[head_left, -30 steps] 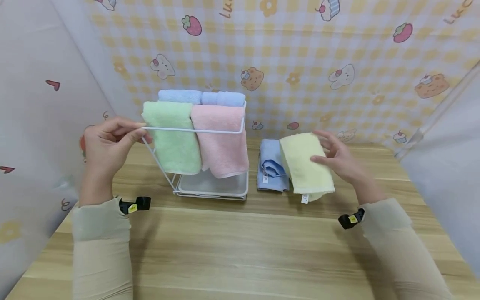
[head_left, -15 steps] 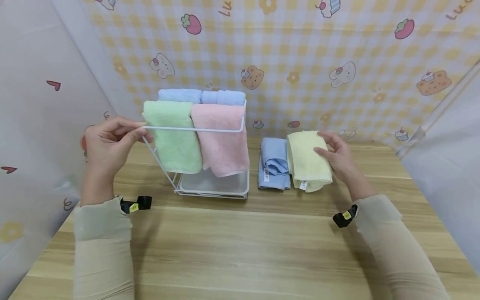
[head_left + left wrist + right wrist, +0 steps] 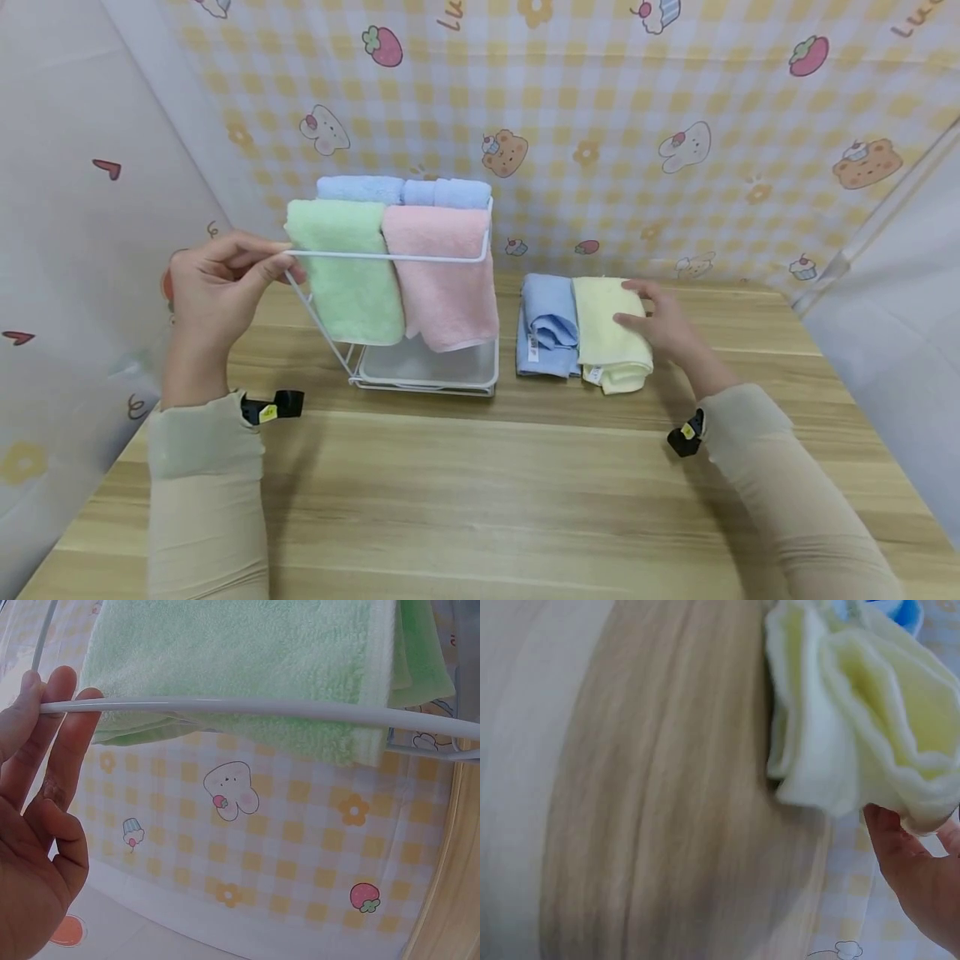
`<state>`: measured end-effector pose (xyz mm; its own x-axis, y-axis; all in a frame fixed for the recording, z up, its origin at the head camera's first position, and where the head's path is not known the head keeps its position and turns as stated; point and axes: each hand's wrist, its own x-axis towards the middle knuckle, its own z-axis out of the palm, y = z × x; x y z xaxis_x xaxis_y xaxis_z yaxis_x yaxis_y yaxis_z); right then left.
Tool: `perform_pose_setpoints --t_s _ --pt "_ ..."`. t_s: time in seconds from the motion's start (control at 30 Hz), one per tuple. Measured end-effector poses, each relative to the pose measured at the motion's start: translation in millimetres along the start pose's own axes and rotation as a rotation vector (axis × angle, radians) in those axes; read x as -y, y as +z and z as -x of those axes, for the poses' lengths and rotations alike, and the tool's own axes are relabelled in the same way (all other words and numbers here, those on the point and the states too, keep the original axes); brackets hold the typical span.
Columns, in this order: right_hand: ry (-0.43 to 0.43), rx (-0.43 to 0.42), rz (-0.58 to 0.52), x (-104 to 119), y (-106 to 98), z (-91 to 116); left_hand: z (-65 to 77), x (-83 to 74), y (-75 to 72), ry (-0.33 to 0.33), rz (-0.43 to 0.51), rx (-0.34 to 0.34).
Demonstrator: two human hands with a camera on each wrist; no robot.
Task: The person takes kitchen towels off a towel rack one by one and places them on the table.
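Observation:
My left hand pinches the corner of the front bar of a white wire rack; the left wrist view shows thumb and fingertips around the bar. Draped over the rack are a green towel and a pink towel, with two blue towels behind. To the right, a folded yellow towel lies on the table against a folded blue towel. My right hand holds the yellow towel by its right side, its folded layers facing the right wrist camera.
A pale tray forms the rack's base. The wooden table stretches in front of rack and towels. Close behind hangs a yellow checked cloth, and white sheets stand at both sides.
My right hand has brought the yellow towel down, first leftover tilt flattening, so it now lies beside the folded blue towel. The left hand keeps its pinch on the rack's bar.

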<state>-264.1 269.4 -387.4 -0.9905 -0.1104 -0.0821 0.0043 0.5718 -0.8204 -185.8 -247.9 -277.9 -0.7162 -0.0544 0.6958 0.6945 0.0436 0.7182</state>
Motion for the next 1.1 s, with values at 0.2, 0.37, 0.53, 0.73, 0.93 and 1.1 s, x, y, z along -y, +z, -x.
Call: perform_pose_setpoints --t_s 0.2,0.37,0.53,0.73,0.93,1.1 --pt "0.014 0.056 0.074 -9.0 1.3 1.1 0.8 -0.4 -0.5 -0.007 0.002 0.003" --pt "0.011 0.071 0.103 -12.8 3.1 0.9 1.1 -0.5 -1.2 -0.012 0.018 0.003" --pt "-0.023 0.092 0.128 -16.6 3.2 -0.1 0.4 -0.7 -1.0 -0.006 0.027 0.007" --pt "-0.056 0.096 0.156 -14.5 1.2 5.1 0.2 -0.2 -0.2 0.006 0.038 0.008" --pt "-0.063 0.108 0.15 -9.3 -7.5 15.0 -0.4 1.3 -0.4 0.012 0.038 0.017" --pt "-0.039 0.089 0.146 -3.2 -16.6 19.7 -0.3 2.1 -1.8 0.022 0.043 0.019"
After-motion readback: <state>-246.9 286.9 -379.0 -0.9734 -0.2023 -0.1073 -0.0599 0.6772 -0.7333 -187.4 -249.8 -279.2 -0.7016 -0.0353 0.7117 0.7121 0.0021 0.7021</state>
